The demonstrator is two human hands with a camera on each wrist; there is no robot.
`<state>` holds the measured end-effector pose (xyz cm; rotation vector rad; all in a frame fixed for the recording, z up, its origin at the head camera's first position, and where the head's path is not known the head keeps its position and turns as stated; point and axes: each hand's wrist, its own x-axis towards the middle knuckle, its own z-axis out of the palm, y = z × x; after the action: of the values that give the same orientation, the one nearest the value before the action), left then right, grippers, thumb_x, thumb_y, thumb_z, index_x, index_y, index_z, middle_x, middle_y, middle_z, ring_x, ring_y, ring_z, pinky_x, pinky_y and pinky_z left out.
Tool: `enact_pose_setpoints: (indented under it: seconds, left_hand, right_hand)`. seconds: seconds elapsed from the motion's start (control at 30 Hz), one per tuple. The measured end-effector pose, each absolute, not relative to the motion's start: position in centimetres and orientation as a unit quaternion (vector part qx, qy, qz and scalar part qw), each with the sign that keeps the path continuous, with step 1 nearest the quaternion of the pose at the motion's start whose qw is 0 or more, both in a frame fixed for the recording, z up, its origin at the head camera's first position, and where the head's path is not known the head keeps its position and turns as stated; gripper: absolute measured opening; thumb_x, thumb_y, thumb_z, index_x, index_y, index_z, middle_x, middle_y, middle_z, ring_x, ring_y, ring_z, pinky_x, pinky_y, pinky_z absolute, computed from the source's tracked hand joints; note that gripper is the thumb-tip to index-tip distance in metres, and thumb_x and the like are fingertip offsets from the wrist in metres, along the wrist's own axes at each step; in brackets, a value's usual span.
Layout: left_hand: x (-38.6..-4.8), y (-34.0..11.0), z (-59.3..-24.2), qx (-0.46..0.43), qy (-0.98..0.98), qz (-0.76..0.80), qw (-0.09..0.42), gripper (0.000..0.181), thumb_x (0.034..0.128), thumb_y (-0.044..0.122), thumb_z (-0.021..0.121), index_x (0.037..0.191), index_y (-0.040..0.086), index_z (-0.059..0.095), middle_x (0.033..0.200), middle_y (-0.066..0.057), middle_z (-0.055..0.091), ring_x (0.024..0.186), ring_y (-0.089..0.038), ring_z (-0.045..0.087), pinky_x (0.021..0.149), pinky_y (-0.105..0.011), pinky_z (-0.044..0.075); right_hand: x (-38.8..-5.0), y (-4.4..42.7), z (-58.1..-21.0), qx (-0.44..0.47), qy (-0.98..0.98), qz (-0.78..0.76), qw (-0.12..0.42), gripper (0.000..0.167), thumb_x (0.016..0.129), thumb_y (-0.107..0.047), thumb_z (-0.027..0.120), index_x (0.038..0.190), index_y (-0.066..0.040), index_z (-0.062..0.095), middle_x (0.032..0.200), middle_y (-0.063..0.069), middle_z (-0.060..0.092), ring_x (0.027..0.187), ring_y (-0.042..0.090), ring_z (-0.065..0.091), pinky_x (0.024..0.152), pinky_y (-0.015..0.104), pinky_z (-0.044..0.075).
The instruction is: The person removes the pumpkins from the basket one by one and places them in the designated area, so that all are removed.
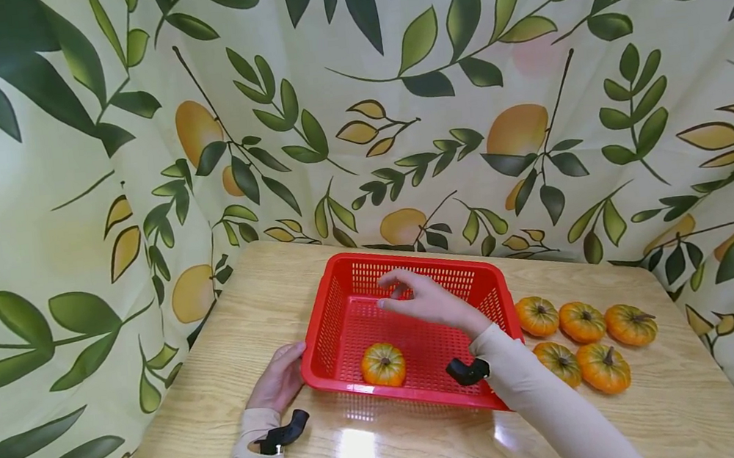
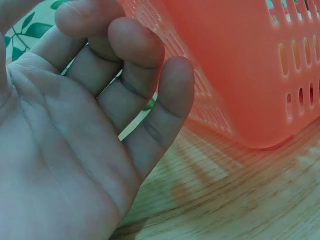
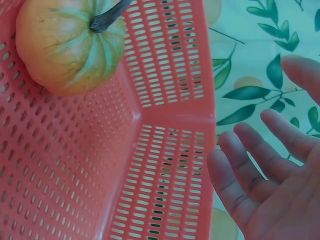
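Observation:
A red plastic basket [image 1: 416,394] with slotted walls stands on the wooden table. Inside, towards its near left corner, lies one small orange pumpkin [image 1: 383,365] with green streaks, its stem showing in the right wrist view. My left hand [image 1: 278,379] holds the basket's left rim, thumb at the edge; in the left wrist view its bent fingers lie by the outer wall, and the rim is out of sight. Over the far half of the basket hangs my right hand [image 1: 428,298], fingers loosely curved and apart from the thumb, with nothing in it.
Several more small pumpkins [image 1: 582,321] sit in a group on the table, close to the basket's right side. Leaf-patterned cloth [image 1: 437,126] hangs behind and at the sides of the table [image 1: 260,291].

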<state>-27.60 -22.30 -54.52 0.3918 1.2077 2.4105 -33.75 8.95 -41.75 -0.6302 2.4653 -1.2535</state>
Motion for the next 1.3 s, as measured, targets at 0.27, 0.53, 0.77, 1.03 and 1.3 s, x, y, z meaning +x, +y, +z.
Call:
enact_pose_setpoints:
  seconds: [0.27, 0.53, 0.77, 1.03, 1.3]
  left_hand:
    - [-27.5, -22.4, -54.4, 0.145, 0.431, 0.866, 0.208, 0.041, 0.1067, 0.012, 0.041, 0.097, 0.021, 0.08, 0.094, 0.01, 0.079, 0.091, -0.003, 0.071, 0.086, -0.023, 0.05]
    - [-27.5, -22.4, -54.5, 0.157, 0.427, 0.867, 0.204, 0.04, 0.1068, 0.011, 0.041, 0.099, 0.019, 0.08, 0.095, 0.008, 0.079, 0.091, -0.003, 0.071, 0.083, -0.021, 0.051]
    - [-27.5, -22.3, -54.5, 0.155, 0.435, 0.863, 0.206, 0.04, 0.1066, 0.012, 0.041, 0.1, 0.02, 0.08, 0.095, 0.009, 0.079, 0.089, -0.002, 0.071, 0.085, -0.022, 0.05]
    - [-27.5, -22.3, -54.4, 0.143, 0.437, 0.863, 0.207, 0.042, 0.1063, 0.011, 0.04, 0.098, 0.021, 0.08, 0.093, 0.009, 0.079, 0.089, -0.002, 0.071, 0.084, -0.022, 0.05]
    - [-27.5, -22.3, -54.5, 0.139, 0.435, 0.865, 0.207, 0.043, 0.1067, 0.01, 0.039, 0.098, 0.02, 0.08, 0.094, 0.008, 0.079, 0.089, -0.003, 0.071, 0.085, -0.022, 0.05]
  right_hand:
    - [-33.9, 8.4, -42.5, -0.256, 0.858, -0.401, 0.193, 0.043, 0.094, -0.034, 0.072, 0.132, -0.018, 0.059, 0.131, 0.005, 0.063, 0.113, 0.021, 0.058, 0.092, 0.034, 0.053]
    - [-33.8, 8.1, -43.2, -0.299, 0.855, -0.357, 0.23, 0.047, 0.094, -0.034, 0.072, 0.133, -0.011, 0.058, 0.13, 0.011, 0.063, 0.117, 0.027, 0.06, 0.096, 0.039, 0.054]
    - [-33.6, 7.9, -43.8, -0.325, 0.847, -0.315, 0.279, 0.055, 0.092, -0.034, 0.074, 0.138, -0.009, 0.056, 0.138, 0.014, 0.06, 0.124, 0.032, 0.058, 0.101, 0.044, 0.052]
    - [-33.2, 7.8, -44.2, -0.312, 0.841, -0.299, 0.325, 0.061, 0.09, -0.038, 0.075, 0.14, -0.01, 0.055, 0.138, 0.008, 0.061, 0.126, 0.025, 0.056, 0.105, 0.044, 0.049]
    - [-33.0, 7.7, -44.5, -0.311, 0.842, -0.277, 0.344, 0.061, 0.089, -0.039, 0.076, 0.14, -0.013, 0.055, 0.134, -0.001, 0.06, 0.126, 0.02, 0.054, 0.109, 0.043, 0.047]
